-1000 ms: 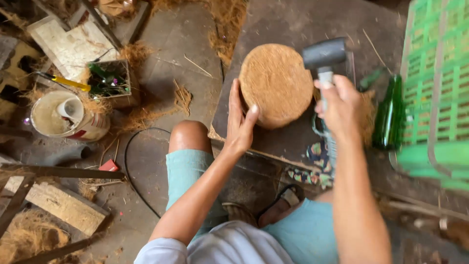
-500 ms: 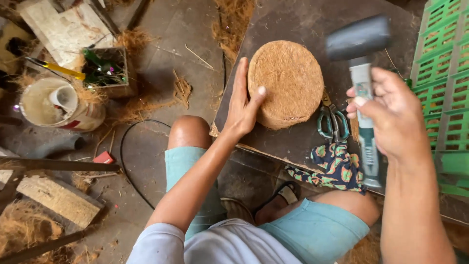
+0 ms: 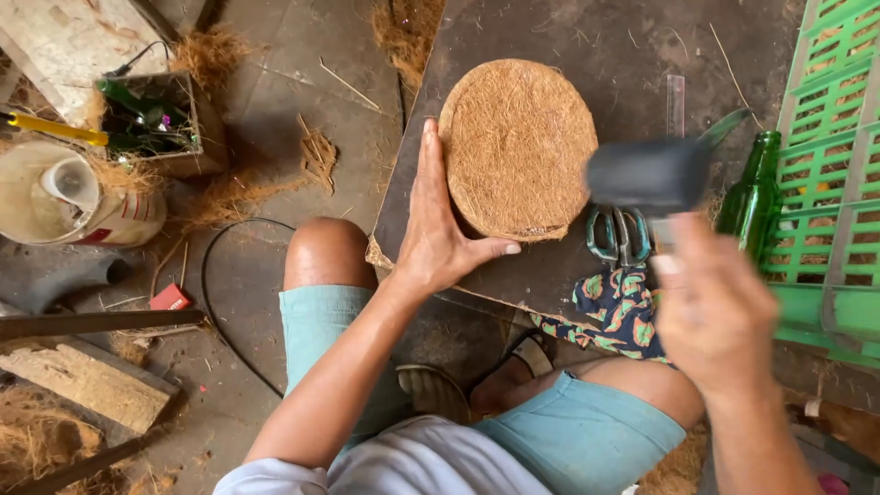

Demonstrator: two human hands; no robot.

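A round brown coir disc point(image 3: 518, 147) lies flat on a dark board point(image 3: 587, 46). My left hand point(image 3: 438, 234) presses against the disc's left and near edge, fingers along its rim. My right hand point(image 3: 715, 312) grips the handle of a black mallet point(image 3: 651, 174), whose blurred head hangs just right of the disc. Under the mallet lie scissors point(image 3: 620, 236) with teal handles and a patterned cloth point(image 3: 619, 307).
A green glass bottle point(image 3: 752, 197) stands beside a green plastic crate point(image 3: 830, 156) at the right. A clear ruler point(image 3: 676, 103) lies on the board. On the floor at the left are a white bucket point(image 3: 64, 197), a small box of tools point(image 3: 151, 119), wood planks and loose coir fibre.
My right hand has swung the mallet down and toward the disc's right edge, now blurred. My left hand slid from the disc's left rim to wrap around its near edge.
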